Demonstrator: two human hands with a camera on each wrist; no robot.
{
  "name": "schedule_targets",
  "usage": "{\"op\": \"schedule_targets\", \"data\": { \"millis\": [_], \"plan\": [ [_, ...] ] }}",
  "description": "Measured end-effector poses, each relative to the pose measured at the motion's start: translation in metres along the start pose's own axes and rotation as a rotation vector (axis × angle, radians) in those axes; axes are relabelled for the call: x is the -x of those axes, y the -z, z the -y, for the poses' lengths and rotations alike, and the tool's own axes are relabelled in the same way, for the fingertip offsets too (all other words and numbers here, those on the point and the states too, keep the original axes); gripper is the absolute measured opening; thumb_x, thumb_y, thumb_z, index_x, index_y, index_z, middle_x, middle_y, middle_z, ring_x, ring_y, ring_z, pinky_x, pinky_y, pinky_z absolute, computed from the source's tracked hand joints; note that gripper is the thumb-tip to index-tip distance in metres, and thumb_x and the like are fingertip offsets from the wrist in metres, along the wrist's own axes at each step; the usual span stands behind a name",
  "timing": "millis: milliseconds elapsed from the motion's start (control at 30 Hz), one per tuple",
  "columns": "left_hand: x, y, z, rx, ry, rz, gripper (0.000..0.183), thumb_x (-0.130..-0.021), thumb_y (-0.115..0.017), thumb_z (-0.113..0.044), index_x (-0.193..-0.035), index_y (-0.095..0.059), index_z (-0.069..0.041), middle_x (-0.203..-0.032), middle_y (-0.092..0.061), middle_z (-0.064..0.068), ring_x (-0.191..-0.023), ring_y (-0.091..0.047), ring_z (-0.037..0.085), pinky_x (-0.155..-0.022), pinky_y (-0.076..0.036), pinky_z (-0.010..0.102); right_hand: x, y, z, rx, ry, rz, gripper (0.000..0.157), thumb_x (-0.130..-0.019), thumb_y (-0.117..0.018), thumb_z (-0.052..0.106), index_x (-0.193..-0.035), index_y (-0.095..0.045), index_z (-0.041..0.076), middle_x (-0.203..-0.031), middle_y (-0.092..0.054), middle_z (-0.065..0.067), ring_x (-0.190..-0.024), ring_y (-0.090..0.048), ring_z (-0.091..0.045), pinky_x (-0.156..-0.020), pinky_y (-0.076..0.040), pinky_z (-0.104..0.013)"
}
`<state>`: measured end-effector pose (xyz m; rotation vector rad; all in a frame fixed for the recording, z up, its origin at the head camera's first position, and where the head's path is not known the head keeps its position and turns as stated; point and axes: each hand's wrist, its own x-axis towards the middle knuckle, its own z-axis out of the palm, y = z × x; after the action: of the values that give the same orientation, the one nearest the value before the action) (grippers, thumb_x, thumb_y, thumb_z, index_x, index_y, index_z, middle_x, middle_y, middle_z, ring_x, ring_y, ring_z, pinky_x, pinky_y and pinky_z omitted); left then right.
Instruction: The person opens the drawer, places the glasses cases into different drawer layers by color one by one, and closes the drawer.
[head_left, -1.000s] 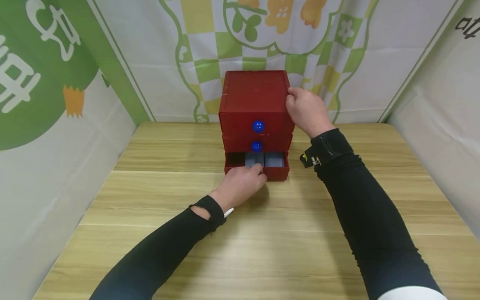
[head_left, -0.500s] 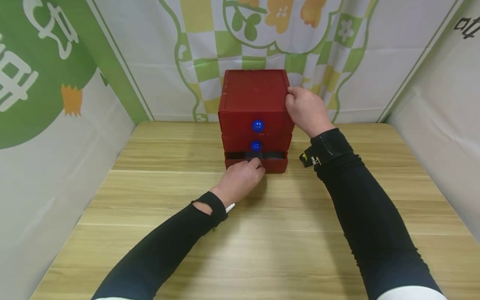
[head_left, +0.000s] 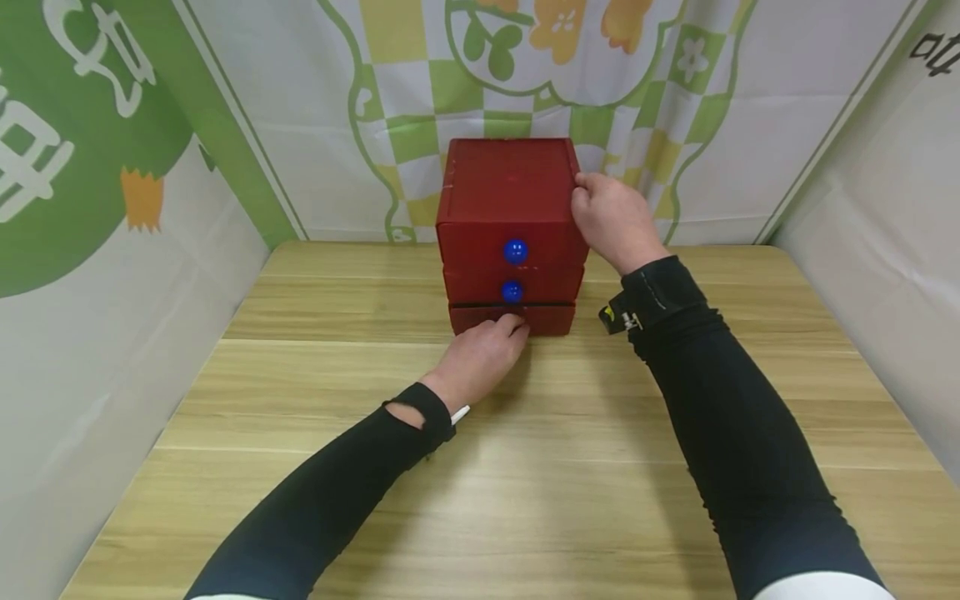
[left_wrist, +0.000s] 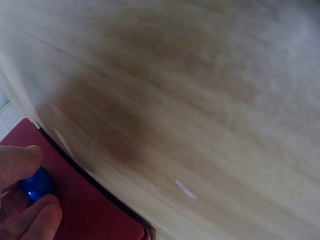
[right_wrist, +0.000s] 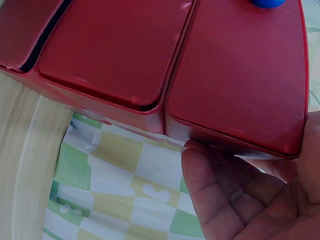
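A red drawer cabinet [head_left: 513, 179] with three stacked drawers stands on the table. Blue knobs mark the upper two drawers, such as the top knob [head_left: 516, 251]. At the bottom drawer [head_left: 551, 320] is my left hand [head_left: 480, 354]. In the left wrist view its thumb and fingers pinch that drawer's blue knob [left_wrist: 37, 184]. The drawer sits nearly flush, with a thin dark gap along its top. My right hand [head_left: 615, 218] holds the cabinet's upper right edge, thumb by the top. In the right wrist view its bent fingers [right_wrist: 205, 185] touch the side wall.
The wooden table [head_left: 525, 500] stretches out in front of the cabinet and to both sides. Close behind hangs a printed cloth [head_left: 412, 133] with green and yellow checks. White cloth walls [head_left: 885, 208] border the table left and right.
The bottom drawer has slid inward, from showing grey-blue things inside to almost closed. My left hand has moved forward with the knob. The right hand has stayed in place.
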<state>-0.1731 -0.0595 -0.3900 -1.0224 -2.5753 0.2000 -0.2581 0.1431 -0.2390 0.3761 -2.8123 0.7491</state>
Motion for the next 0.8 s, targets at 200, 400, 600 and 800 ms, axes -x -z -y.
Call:
{"op": "schedule_targets", "data": {
  "millis": [200,400,600,800],
  "plan": [
    [-0.0003,-0.0012,0.0007,-0.002,0.007,0.014,0.033,-0.098,-0.051,-0.005,-0.130,-0.059,-0.003,-0.123,-0.058,0.012,-0.089,-0.062,0.022,-0.072,-0.056,0.032,-0.0002,-0.0004,0.0002,0.000,-0.001,-0.003,0.049,-0.102,-0.029,0.024,-0.143,-0.050,0.006,-0.144,-0.052,-0.014,-0.122,-0.054,-0.030,-0.101,-0.043,-0.046],
    [-0.0010,-0.0029,0.0013,-0.007,0.016,0.019,0.035,-0.098,-0.052,-0.005,-0.132,-0.057,-0.002,-0.125,-0.057,0.013,-0.092,-0.063,0.022,-0.073,-0.056,0.032,-0.0018,-0.0016,-0.0001,0.005,-0.007,-0.006,0.049,-0.102,-0.029,0.025,-0.143,-0.050,0.006,-0.144,-0.052,-0.014,-0.125,-0.052,-0.029,-0.103,-0.042,-0.045],
    [-0.0011,-0.0036,0.0018,0.006,0.020,0.015,0.036,-0.098,-0.051,-0.005,-0.133,-0.056,-0.001,-0.126,-0.056,0.014,-0.091,-0.062,0.022,-0.073,-0.057,0.032,-0.0027,-0.0014,-0.0007,0.013,-0.015,-0.005,0.050,-0.102,-0.029,0.025,-0.143,-0.050,0.007,-0.145,-0.051,-0.013,-0.127,-0.050,-0.029,-0.105,-0.041,-0.045],
    [-0.0007,-0.0043,0.0018,0.017,0.021,-0.010,0.035,-0.097,-0.052,-0.003,-0.132,-0.057,0.000,-0.125,-0.056,0.015,-0.089,-0.062,0.023,-0.072,-0.057,0.032,-0.0021,-0.0011,-0.0008,0.010,-0.021,0.004,0.050,-0.102,-0.029,0.026,-0.144,-0.050,0.008,-0.145,-0.051,-0.013,-0.127,-0.050,-0.029,-0.105,-0.041,-0.044]
  ]
}}
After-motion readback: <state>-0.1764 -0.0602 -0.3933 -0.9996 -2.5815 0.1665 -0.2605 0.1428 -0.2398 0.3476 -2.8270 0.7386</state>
